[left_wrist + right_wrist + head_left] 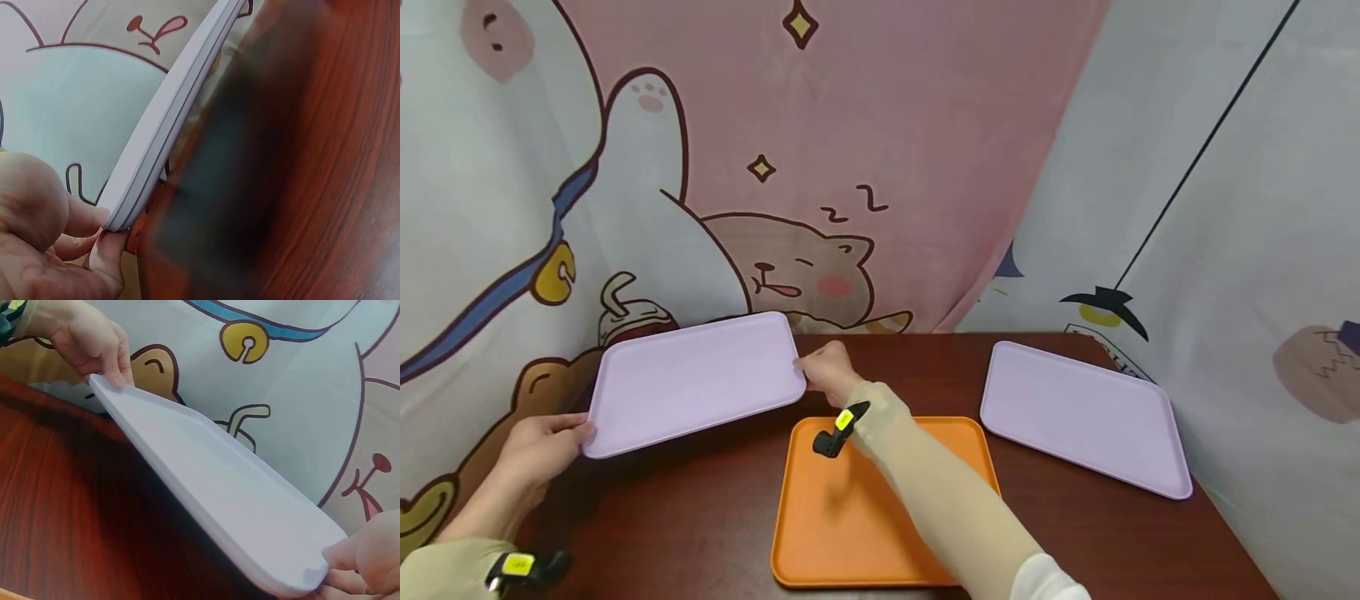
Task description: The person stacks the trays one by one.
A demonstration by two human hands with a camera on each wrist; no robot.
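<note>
A pale purple tray [692,383] is held up off the table at the left, tilted, with its shadow beneath it. My left hand [542,450] pinches its left end near the front corner. At the opposite short end my right hand [830,371] grips the rim between thumb and fingers. In the left wrist view the tray [165,122] shows edge-on, with the left hand [56,231] at its near corner. The right wrist view shows both hands on the tray [212,481], the right hand [369,556] at the lower right corner.
An orange tray [842,533] lies flat at the front middle, partly under my right forearm. Another pale purple tray [1082,417] lies on the right side of the dark wooden table [700,517]. A cartoon-printed cloth [925,125] hangs behind the table and along its sides.
</note>
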